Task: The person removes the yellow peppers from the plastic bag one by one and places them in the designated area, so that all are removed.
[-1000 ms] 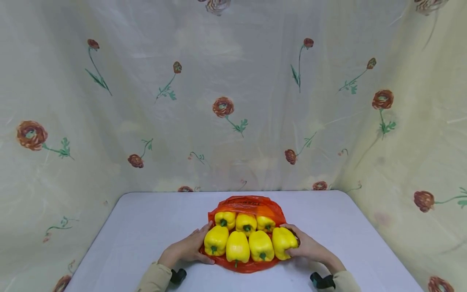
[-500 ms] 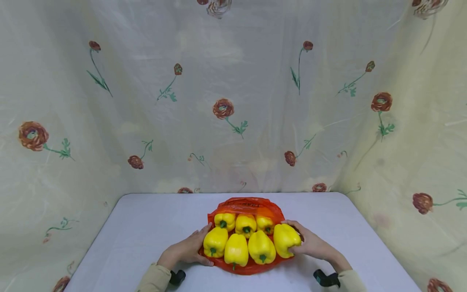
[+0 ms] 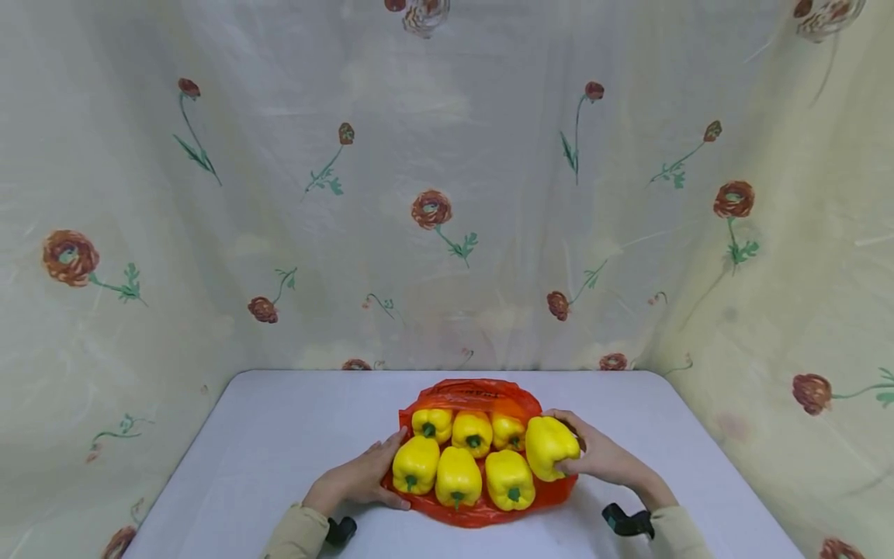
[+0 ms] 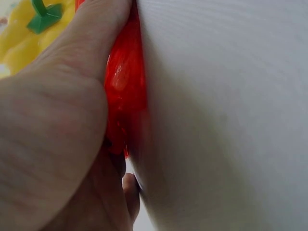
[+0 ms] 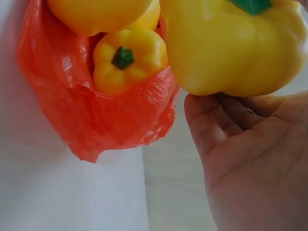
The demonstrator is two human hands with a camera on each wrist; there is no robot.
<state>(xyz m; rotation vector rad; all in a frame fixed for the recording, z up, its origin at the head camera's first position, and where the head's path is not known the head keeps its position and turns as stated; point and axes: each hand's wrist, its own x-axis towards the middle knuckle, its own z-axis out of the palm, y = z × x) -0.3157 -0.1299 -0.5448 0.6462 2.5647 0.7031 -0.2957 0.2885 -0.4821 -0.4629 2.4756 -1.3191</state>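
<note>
Several yellow bell peppers with green stems lie in two rows on a red plastic bag. My right hand grips the rightmost pepper from its right side. In the right wrist view that pepper is above the fingers of my hand, apart from the bag. My left hand rests at the bag's left edge, fingers extended beside the front left pepper. The left wrist view has my hand against the red plastic, with part of a yellow pepper behind it.
The white table surrounds the bag, with its far edge along a flower-patterned curtain. The curtain also hangs at the left and right. A black strap device is on the left wrist and another on the right.
My right hand has moved the gripped pepper up and slightly right, off the front row. The front peppers beside it have shifted a little right. My left hand has stayed at the bag's edge.
</note>
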